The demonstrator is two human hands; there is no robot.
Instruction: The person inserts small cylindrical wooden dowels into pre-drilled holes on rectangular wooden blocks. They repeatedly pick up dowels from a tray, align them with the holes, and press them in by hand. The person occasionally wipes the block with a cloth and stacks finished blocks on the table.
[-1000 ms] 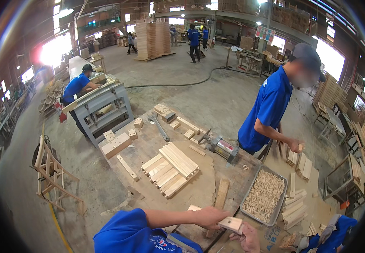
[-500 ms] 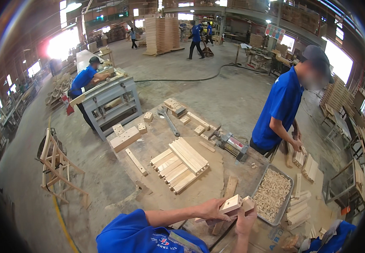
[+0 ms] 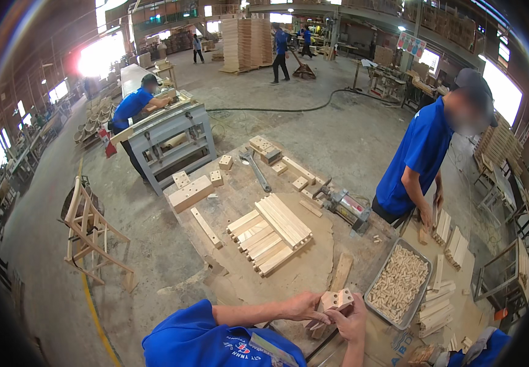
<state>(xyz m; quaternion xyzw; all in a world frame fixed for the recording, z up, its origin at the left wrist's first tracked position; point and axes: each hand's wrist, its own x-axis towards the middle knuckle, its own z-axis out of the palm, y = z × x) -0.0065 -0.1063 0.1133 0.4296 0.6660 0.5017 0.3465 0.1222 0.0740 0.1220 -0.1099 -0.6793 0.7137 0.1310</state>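
Both hands now closed on the small wooden block (image 3: pixel 336 300) at the workbench's (image 3: pixel 240 183) near edge; half a second ago it sat lower right, a second ago only the left hand (image 3: pixel 304 306) held it. Right hand (image 3: pixel 350 321) grips from below. Metal tray of dowels (image 3: pixel 399 282) just right. Stacked slats (image 3: pixel 270 232) mid-bench; bare surface between.

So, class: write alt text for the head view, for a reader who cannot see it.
Two bare hands, left hand and right hand, hold a small wooden block over a workbench. On the bench lie stacked wooden slats and a metal tray of dowels; a person in a blue shirt stands beside it.
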